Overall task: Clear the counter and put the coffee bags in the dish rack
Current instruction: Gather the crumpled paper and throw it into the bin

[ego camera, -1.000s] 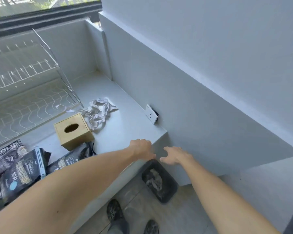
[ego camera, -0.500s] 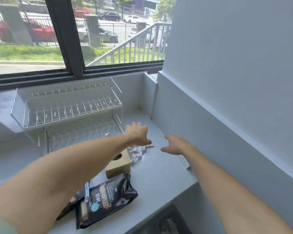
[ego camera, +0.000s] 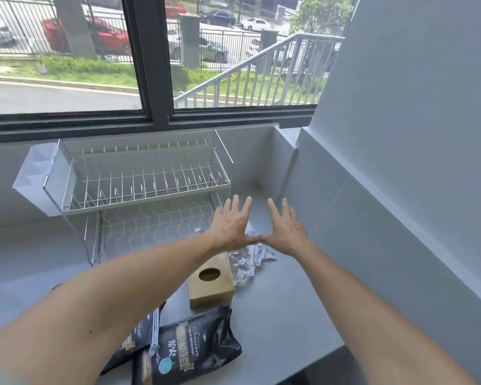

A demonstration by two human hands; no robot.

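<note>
Both arms stretch out over the grey counter [ego camera: 289, 309]. My left hand [ego camera: 231, 223] and my right hand [ego camera: 285, 227] hover side by side with fingers spread and thumb tips touching, holding nothing. A black coffee bag [ego camera: 189, 348] lies near the front edge. A second coffee bag [ego camera: 135, 343] lies to its left, partly hidden by my left forearm. The white two-tier wire dish rack [ego camera: 139, 184] stands at the back left under the window, with nothing in its tiers.
A wooden tissue box [ego camera: 210, 282] with a round hole sits in front of the rack. Crumpled white paper [ego camera: 247, 259] lies right beside it, below my hands. A grey wall [ego camera: 372, 218] bounds the counter on the right.
The view has risen from the counter's front edge and floor to the window and rack. Both hands have lifted and come together, fingers now spread and thumbs touching.
</note>
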